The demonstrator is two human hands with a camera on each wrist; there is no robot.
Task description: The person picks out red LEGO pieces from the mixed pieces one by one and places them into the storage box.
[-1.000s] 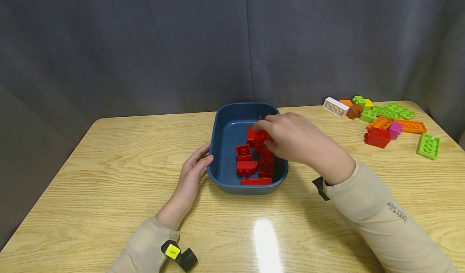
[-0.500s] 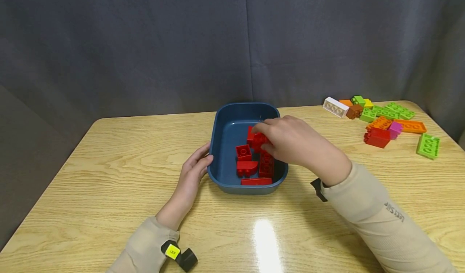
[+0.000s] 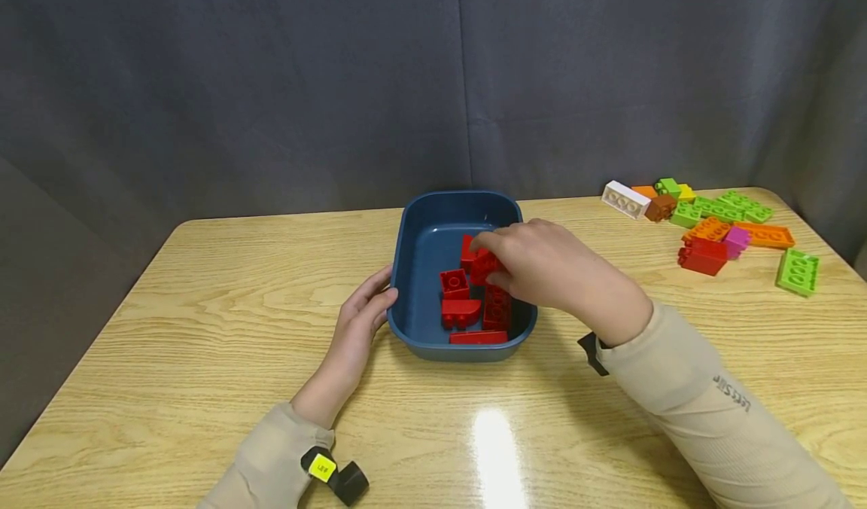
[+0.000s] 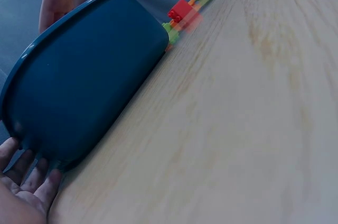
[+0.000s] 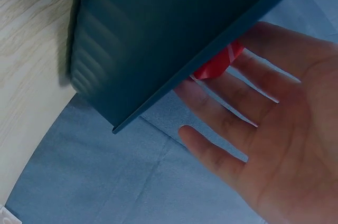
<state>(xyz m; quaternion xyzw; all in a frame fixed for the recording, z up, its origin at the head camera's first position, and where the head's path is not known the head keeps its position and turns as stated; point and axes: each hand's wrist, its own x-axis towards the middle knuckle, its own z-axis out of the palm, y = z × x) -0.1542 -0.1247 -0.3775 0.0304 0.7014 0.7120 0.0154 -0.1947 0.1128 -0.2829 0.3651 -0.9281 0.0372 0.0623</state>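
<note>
A dark blue plastic bin [image 3: 413, 328] stands mid-table with several red toy bricks inside. My right hand [image 3: 542, 264] reaches over its right rim and pinches a red brick [image 3: 482, 268] between thumb and fingers; the right wrist view shows part of that red brick [image 5: 219, 65] past the rim. Below it lie a studded red brick [image 3: 497, 309], a small square red brick [image 3: 454, 284], a red brick with a rounded end [image 3: 460, 312] and a flat red piece [image 3: 478, 337]. My left hand [image 3: 359, 317] rests against the bin's left side, its fingers fairly straight along the outer wall.
Loose bricks lie at the back right: a white brick [image 3: 625, 199], a red brick [image 3: 703, 256], a magenta brick [image 3: 737, 242], an orange plate [image 3: 765, 235], a green brick [image 3: 799, 272] and several others. A grey curtain [image 3: 305, 95] hangs behind the table.
My right hand has shifted slightly down and to the left inside the bin, the red brick still in its fingers and tilted a little. The left hand and the bin stay put.
</note>
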